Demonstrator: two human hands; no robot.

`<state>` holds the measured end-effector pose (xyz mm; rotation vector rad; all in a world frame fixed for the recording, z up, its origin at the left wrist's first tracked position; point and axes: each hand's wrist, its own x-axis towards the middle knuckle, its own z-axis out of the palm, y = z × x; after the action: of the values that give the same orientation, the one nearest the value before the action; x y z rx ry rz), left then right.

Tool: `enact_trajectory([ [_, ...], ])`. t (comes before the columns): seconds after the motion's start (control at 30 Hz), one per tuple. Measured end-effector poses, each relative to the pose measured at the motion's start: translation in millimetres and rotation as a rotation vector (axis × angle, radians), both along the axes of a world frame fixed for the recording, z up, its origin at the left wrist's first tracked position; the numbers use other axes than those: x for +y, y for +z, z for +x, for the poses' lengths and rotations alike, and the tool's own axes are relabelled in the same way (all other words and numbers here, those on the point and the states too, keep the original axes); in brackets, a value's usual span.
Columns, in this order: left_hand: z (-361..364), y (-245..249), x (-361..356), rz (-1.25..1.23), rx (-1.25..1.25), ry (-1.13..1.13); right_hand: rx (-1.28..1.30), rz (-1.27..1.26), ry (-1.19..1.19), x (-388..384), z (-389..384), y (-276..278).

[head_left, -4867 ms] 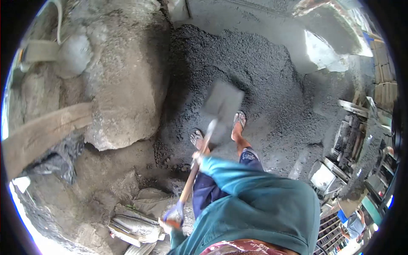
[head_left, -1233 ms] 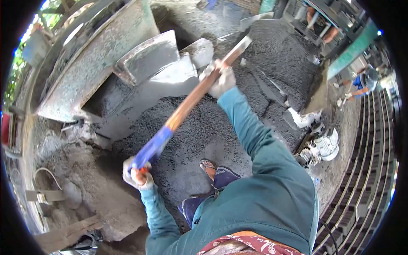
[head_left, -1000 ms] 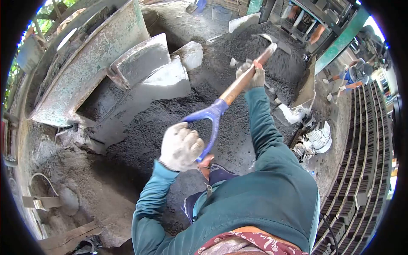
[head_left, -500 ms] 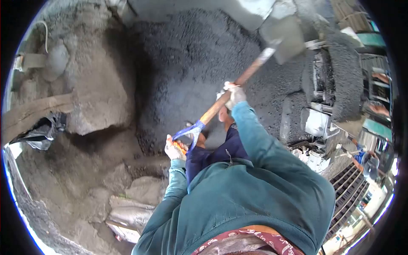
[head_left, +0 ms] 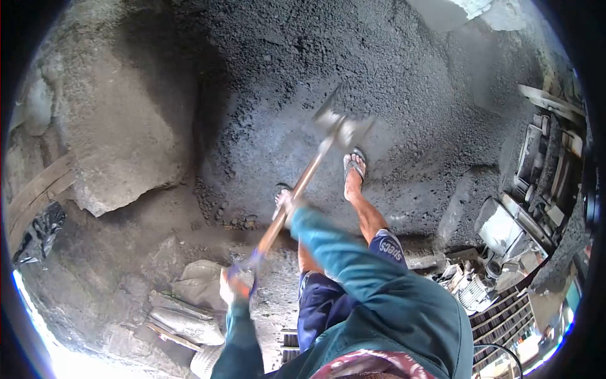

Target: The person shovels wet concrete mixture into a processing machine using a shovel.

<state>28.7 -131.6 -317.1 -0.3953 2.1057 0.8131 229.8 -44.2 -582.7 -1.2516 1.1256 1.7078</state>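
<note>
A shovel slants across the middle of the view, its blade (head_left: 346, 129) smeared by motion just above the dark gritty material. My left hand (head_left: 232, 287), in a whitish and orange glove, is closed around the purple handle (head_left: 254, 260) at the shovel's near end. Farther up, my right hand (head_left: 291, 207) wraps round the wooden shaft (head_left: 309, 172); its fingers are blurred and partly behind the teal sleeve. Below the blade, my sandalled foot (head_left: 354, 167) stands on the grey floor, while the other foot is partly behind the shaft.
Dark loose grit (head_left: 404, 69) spreads over the ground ahead. A large stone-like block (head_left: 136, 120) stands at left, near a wooden beam (head_left: 41, 189) and black plastic (head_left: 41, 234). Sacks (head_left: 189, 322) lie lower left. Machinery (head_left: 473, 287) and a slatted rack (head_left: 502, 325) stand at right.
The shovel blade has swung from the upper right to the middle. Both hands have moved left and down, still holding the shovel. My view and stance have shifted, showing both feet.
</note>
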Motion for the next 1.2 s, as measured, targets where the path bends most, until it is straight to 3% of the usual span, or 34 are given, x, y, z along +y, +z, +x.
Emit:
enact_trajectory([
  [0.07,88,-51,79,0.092,-0.191,0.02,0.092,0.06,0.302,74,121,-41],
  [0.1,118,-73,81,0.08,-0.144,0.001,-0.045,0.171,0.266,84,157,-48],
  [0.13,141,-92,72,0.067,-0.1,-0.016,-0.213,0.204,0.293,76,175,-58],
  [0.23,168,-107,-4,0.16,0.004,-0.037,-0.276,0.077,0.345,38,193,-42],
  [0.33,184,-81,-56,0.124,0.058,0.122,-0.27,0.207,0.186,4,207,27],
  [0.37,179,-76,-71,0.091,0.032,0.175,-0.482,0.184,0.361,-8,194,35],
  [0.4,171,-73,-89,0.054,0.007,0.225,-0.393,0.128,0.281,-35,194,10],
  [0.47,156,-66,-120,0.11,-0.114,0.252,-0.405,0.089,0.379,-45,193,48],
  [0.57,144,-39,-132,0.106,-0.221,0.287,-0.434,0.088,0.233,-49,199,121],
  [0.67,138,-5,-124,0.189,-0.304,0.184,-0.485,0.266,0.163,-42,214,192],
  [0.7,135,1,-117,0.21,-0.353,0.112,-0.53,0.207,0.193,-30,221,222],
  [0.8,139,33,-64,0.33,-0.449,-0.051,-0.55,0.345,-0.024,0,246,296],
  [0.83,154,68,-27,0.334,-0.448,-0.128,-0.546,0.395,-0.109,14,256,310],
  [0.9,178,123,39,0.574,-0.306,-0.362,-0.508,0.574,-0.3,55,277,401],
  [0.93,185,134,78,0.64,-0.278,-0.33,-0.495,0.672,-0.366,76,292,424],
  [0.97,191,165,110,0.805,-0.301,-0.55,-0.533,0.766,-0.411,94,309,487],
  [1.0,182,143,157,0.998,-0.164,-0.597,-0.465,0.864,-0.486,115,327,509],
  [1.03,223,204,194,1.16,-0.047,-0.593,-0.457,0.919,-0.56,130,347,547],
  [1.07,216,213,239,1.307,-0.047,-0.827,-0.415,1.186,-0.573,144,375,569],
  [1.1,267,308,250,1.451,-0.036,-0.97,-0.416,1.237,-0.662,154,397,609],
  [1.13,298,353,273,1.642,0.07,-1.028,-0.486,1.352,-0.744,156,417,648],
  [1.2,340,407,317,1.847,-0.084,-1.069,-0.536,1.381,-0.928,152,463,702],
])
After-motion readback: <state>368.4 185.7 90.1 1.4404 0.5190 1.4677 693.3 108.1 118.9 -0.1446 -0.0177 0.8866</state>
